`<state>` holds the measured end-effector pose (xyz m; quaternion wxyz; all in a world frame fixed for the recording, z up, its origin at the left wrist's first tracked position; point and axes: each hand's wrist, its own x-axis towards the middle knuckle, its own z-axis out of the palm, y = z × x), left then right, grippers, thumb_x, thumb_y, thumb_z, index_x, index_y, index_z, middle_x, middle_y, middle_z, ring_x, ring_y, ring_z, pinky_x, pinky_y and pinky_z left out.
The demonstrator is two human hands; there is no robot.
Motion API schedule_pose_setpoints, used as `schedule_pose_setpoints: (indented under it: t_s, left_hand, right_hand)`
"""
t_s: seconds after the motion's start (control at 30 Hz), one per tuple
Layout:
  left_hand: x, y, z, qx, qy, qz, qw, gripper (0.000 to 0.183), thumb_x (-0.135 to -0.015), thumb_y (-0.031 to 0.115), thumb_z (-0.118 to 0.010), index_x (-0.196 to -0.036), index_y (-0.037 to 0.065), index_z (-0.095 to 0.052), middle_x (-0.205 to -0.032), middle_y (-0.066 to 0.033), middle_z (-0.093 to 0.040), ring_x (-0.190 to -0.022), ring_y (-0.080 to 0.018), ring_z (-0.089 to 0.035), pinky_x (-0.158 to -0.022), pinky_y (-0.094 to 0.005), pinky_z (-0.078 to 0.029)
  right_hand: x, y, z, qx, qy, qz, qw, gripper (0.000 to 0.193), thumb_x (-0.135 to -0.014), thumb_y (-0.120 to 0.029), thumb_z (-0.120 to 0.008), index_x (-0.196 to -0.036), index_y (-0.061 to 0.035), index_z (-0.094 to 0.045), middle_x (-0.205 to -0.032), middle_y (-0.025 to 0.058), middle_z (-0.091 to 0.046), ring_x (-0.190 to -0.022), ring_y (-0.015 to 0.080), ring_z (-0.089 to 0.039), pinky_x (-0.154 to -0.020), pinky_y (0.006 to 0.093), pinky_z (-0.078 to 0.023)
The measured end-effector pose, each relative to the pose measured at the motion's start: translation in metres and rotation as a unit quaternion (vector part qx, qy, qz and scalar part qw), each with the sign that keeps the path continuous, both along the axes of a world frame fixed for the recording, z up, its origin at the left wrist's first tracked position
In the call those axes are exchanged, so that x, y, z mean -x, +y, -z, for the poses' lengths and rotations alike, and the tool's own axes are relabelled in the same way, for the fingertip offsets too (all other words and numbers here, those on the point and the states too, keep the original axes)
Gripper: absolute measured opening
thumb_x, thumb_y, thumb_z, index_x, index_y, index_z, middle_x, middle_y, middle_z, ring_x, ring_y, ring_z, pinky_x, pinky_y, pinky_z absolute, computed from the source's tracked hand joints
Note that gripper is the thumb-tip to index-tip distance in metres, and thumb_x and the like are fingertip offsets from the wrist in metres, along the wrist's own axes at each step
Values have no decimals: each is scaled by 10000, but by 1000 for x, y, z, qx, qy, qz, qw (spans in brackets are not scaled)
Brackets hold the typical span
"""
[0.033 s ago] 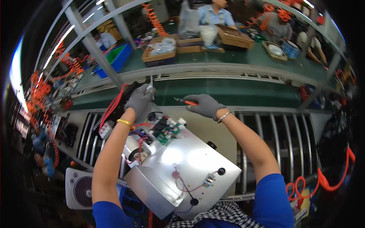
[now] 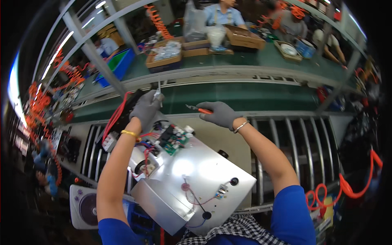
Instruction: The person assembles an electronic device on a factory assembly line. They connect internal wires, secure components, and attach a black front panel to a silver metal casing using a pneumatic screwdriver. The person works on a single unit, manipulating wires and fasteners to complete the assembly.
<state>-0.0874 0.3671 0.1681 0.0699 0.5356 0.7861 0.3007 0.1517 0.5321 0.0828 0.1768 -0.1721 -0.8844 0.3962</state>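
My gloved left hand (image 2: 145, 108) is closed on a thin whitish strip (image 2: 158, 90), which points up from the fingers. What kind of strip it is cannot be made out. In my gloved right hand (image 2: 221, 114) are orange-handled cutting pliers (image 2: 204, 110), jaws pointing left toward the left hand, with a gap between. Below both hands lies a silver metal appliance housing (image 2: 212, 163), tilted on the work surface. A green circuit board (image 2: 173, 141) sits on its far left corner, beside the left wrist. Red wires (image 2: 118, 116) hang near the left hand.
Metal rollers (image 2: 294, 143) flank a pale board (image 2: 237, 151) under the housing. A green conveyor belt (image 2: 237, 94) runs behind. Across it are cartons (image 2: 165, 53), a blue bin (image 2: 122, 65) and people working. A white, round-fronted unit (image 2: 83, 206) stands at lower left; a red coiled hose (image 2: 351, 190) hangs at right.
The whole view has shifted slightly, so the background and housing sit a little further left. Both hands keep their grips, and the pliers stay pointed left.
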Motion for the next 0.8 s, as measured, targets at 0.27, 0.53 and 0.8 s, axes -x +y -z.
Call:
schedule_pose_setpoints:
  t_s: [0.27,0.53,0.8]
  left_hand:
    - [-157,32,-31,52,98,263,958,214,-924,221,-551,-1054,54,-585,-859,-200,-644,-827,-401,-612,-722,-454,-469]
    - [-322,62,13,93,248,498,826,199,-888,152,-544,-1073,81,-565,-926,-180,-646,-905,-377,-632,-774,-457,-496]
    - [-470,110,96,152,329,571,737,318,-897,140,-567,-1214,115,-556,-1115,-149,-666,-978,-345,-674,-793,-462,-537]
  right_hand:
    - [-212,-78,48,248,145,319,903,516,-895,-303,-658,-1331,-38,-578,-1094,99,-697,-882,155,-639,-790,299,-504]
    - [-354,-257,162,208,104,468,853,500,-890,-276,-653,-1341,-71,-581,-933,49,-645,-789,94,-581,-721,269,-494]
    - [-388,-377,174,397,61,559,725,513,-887,-265,-669,-1335,-36,-572,-1164,123,-673,-1007,169,-631,-888,303,-496]
